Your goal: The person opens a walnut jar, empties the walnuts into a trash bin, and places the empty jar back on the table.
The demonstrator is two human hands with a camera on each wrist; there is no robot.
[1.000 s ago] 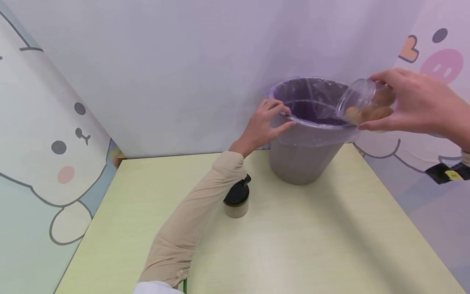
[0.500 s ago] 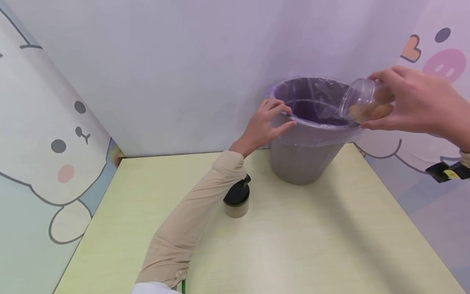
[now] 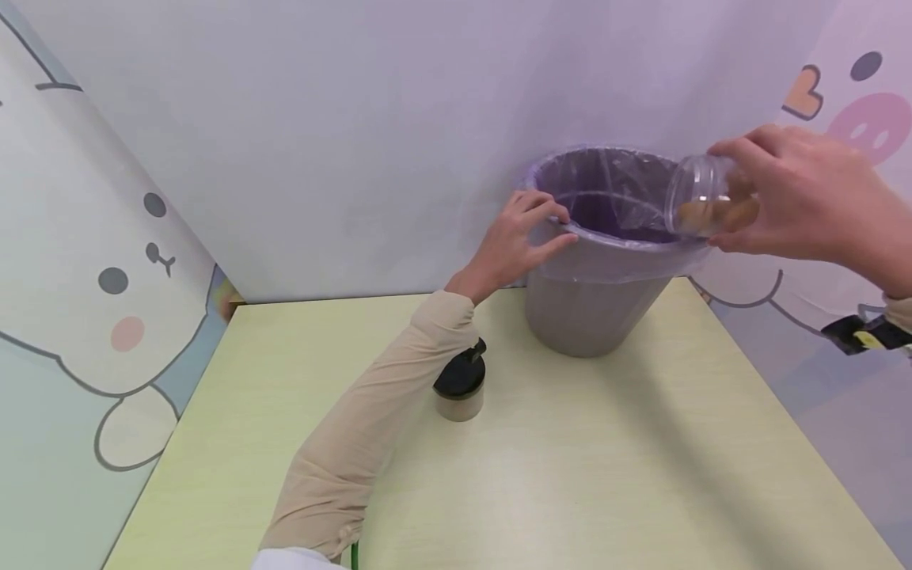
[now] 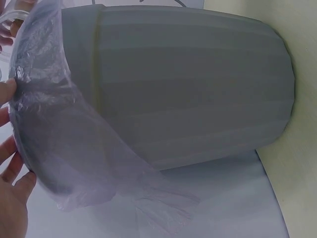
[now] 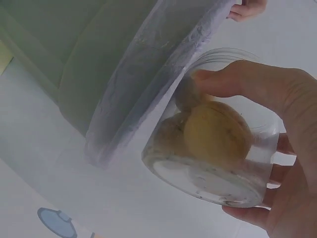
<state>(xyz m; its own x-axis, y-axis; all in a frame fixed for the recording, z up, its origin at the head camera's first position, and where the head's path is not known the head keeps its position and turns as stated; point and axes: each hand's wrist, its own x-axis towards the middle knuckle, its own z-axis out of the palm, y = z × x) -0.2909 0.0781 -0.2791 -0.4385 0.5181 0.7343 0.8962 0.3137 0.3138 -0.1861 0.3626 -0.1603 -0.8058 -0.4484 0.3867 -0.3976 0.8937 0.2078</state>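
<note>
In the head view, my right hand (image 3: 805,198) grips a clear jar (image 3: 694,190) tipped on its side, its mouth over the right part of the trash can's rim. Several round yellow-brown things (image 5: 218,134), like small fruits, lie inside; the right wrist view shows them near the jar's base. My left hand (image 3: 507,241) holds the near-left rim of the grey trash can (image 3: 591,309), fingers over the edge and thumb at the outside. A thin translucent bag (image 4: 74,148) lines the can and is folded down over its rim.
A small beige container with a black lid (image 3: 459,380) stands on the pale yellow table (image 3: 570,475), partly behind my left sleeve (image 3: 378,404). The trash can stands at the table's back right, close to the white wall (image 3: 321,158). A patterned wall (image 3: 855,380) borders the right side.
The jar has shifted slightly to the right with my right hand and turned a little, so its mouth faces more squarely left. My left hand stays on the rim.
</note>
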